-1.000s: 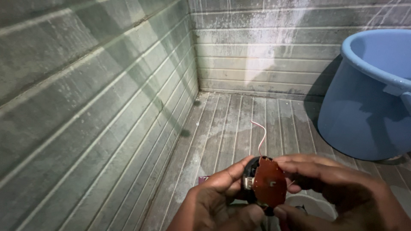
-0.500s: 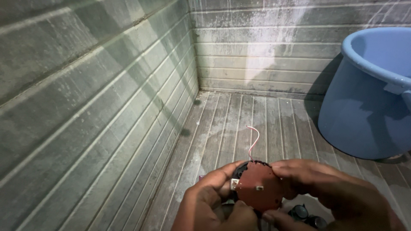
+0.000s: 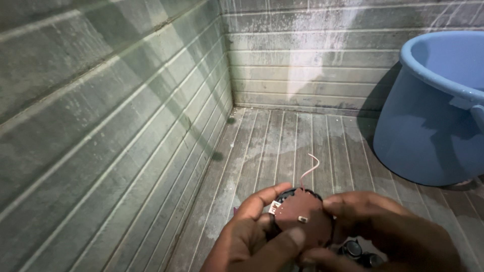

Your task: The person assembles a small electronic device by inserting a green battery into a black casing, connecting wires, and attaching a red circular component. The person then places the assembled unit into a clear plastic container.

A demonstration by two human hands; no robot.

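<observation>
Disc (image 3: pixel 302 221), round, reddish-brown, circuit-board type, seated on a black round housing (image 3: pixel 282 197) whose rim shows only at the disc's 11 o'clock edge. It sits low in the view at about 6 o'clock, held between both hands above the floor. Small white connector (image 3: pixel 275 206) at the disc's 10 o'clock edge; small pale component (image 3: pixel 303 219) near its middle. Thin red wire (image 3: pixel 308 171) rises from the 12 o'clock edge and curls at its tip. The lower rim of the disc is covered by fingers, and the housing's depth cannot be made out.

Left hand (image 3: pixel 252 236): at the disc's 9 o'clock side, fingers curled around the edge in a grasp, thumb laid across the lower face; wrist cut off by the frame.

Right hand (image 3: pixel 383 231): at the 3 o'clock side, fingers clasping the disc's rim, back of the hand toward the camera; it hides what lies beneath.

Dark round parts (image 3: pixel 353 249), partly hidden under the right hand at 5 o'clock; kind not clear.

Floor (image 3: pixel 282 136), grey ribbed tile, damp-stained. Walls (image 3: pixel 101 126), same ribbed tile, meeting in a corner at 12 o'clock.

Tub (image 3: pixel 428 126), blue plastic, at 2 o'clock, cut off by the right edge.
</observation>
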